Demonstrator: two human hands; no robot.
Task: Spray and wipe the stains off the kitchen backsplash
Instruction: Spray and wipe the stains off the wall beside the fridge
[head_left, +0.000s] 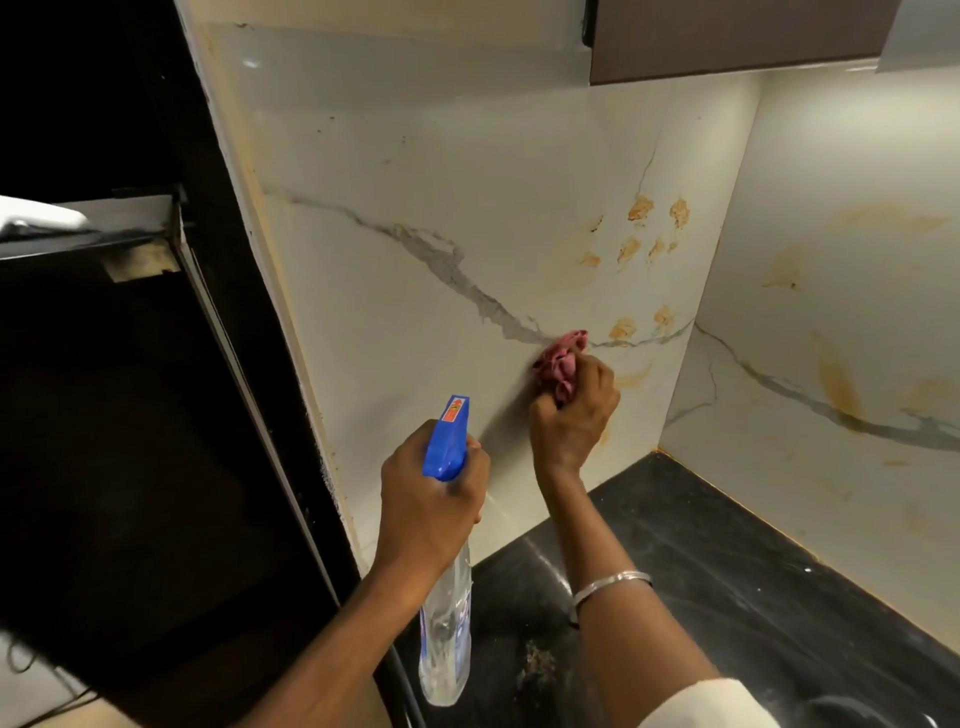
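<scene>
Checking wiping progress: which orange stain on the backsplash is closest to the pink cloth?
The pale smear just right of the pink cloth, level with the right hand. The other stains sit higher on the backsplash.

Warm, dim indoor light falls from above right, brightest on the white marble-patterned backsplash (467, 208). The left side sinks into near-black shadow. Glare streaks the glossy black bench (727, 571). Wide-angle distortion bends edges; detail is soft.

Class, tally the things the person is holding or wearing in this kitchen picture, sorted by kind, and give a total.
Spray bottle: 1, in the left hand
Pink cloth: 1, in the right hand
Silver bangle: 1, on the right wrist
Total: 3
</scene>
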